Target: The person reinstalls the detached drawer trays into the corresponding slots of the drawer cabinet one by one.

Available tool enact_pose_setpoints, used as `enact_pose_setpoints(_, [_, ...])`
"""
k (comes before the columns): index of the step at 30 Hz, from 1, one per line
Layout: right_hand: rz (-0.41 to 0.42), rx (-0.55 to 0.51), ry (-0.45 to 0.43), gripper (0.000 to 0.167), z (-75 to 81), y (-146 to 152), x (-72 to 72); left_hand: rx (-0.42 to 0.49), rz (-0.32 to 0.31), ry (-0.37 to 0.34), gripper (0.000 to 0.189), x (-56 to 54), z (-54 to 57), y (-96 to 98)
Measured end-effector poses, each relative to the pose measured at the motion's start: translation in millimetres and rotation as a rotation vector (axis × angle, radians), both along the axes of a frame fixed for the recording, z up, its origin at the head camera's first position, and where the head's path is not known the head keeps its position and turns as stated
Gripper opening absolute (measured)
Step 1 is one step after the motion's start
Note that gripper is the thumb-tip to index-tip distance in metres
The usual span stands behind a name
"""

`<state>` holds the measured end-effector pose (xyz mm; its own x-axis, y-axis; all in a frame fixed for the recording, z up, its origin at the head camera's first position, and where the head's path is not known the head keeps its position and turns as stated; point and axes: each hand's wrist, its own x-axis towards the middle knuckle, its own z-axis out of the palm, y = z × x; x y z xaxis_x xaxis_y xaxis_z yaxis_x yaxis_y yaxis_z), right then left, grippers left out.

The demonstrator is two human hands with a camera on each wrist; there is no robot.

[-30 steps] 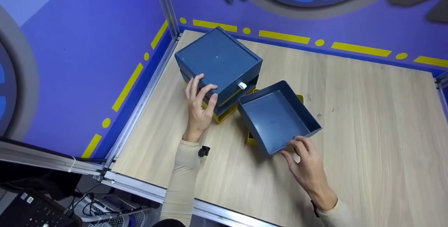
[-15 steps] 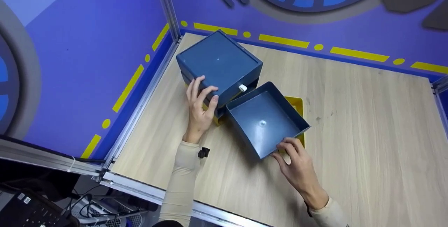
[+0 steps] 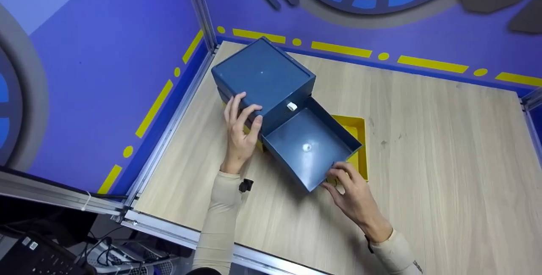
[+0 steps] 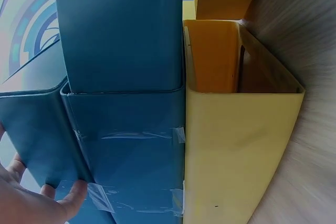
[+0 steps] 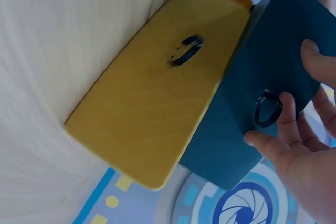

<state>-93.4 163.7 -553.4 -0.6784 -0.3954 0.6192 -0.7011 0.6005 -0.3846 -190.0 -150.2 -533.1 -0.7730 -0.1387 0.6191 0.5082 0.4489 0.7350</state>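
Pale tabletop (image 3: 444,160) bears the blue cabinet (image 3: 262,76), where the left hand (image 3: 242,131) rests, fingers spread; at its front, the right hand (image 3: 353,196) pinches the drawer (image 3: 313,139), likely light, stiff, best held by its ring (image 5: 258,115).

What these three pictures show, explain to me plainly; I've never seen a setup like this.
There is no machine: a person's bare left hand and right hand do the work. One picture looks down from the head; the other two come from cameras worn on each wrist.

On the wood-grain table stand three stacked drawer casings: a yellow casing at the bottom, then a middle blue casing and a top blue casing. The left hand rests against the top one. The right hand has its grip on the front of a blue drawer, whose far end is at the middle casing. A yellow drawer sits beside them.
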Motion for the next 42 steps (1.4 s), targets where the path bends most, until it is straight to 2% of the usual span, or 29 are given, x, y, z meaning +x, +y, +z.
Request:
enact_pose_setpoints(7, [0.024,-0.014,-0.026,0.038,-1.9,-5,-16.7,-0.004,0.004,-0.022,0.032,-0.3,2.3,0.5])
enact_pose_setpoints(14, [-0.006,0.019,-0.003,0.041,-3.2,-10,-21.1,-0.008,0.010,-0.019,0.029,0.4,3.0,0.2])
enact_pose_setpoints(18, [-0.032,-0.043,0.074,0.032,-5.3,-9,-19.5,-0.006,0.010,-0.011,0.025,0.0,1.4,0.9])
enact_pose_setpoints(21, [-0.028,-0.049,0.111,0.025,-6.1,-9,-19.6,0.002,0.016,0.004,0.023,-0.6,1.3,0.1])
enact_pose_setpoints(29, [-0.017,0.021,0.081,0.031,-6.9,-13,-23.7,-0.001,0.018,-0.015,0.022,0.3,3.8,1.2])
enact_pose_setpoints(36, [-0.004,0.023,0.066,0.028,-8.0,-21,-33.3,-0.005,0.026,-0.017,0.026,1.0,2.7,0.5])
enact_pose_setpoints(42, [-0.007,0.023,0.020,0.028,-13.3,-25,-38.9,-0.007,0.021,0.006,0.020,0.3,1.2,0.5])
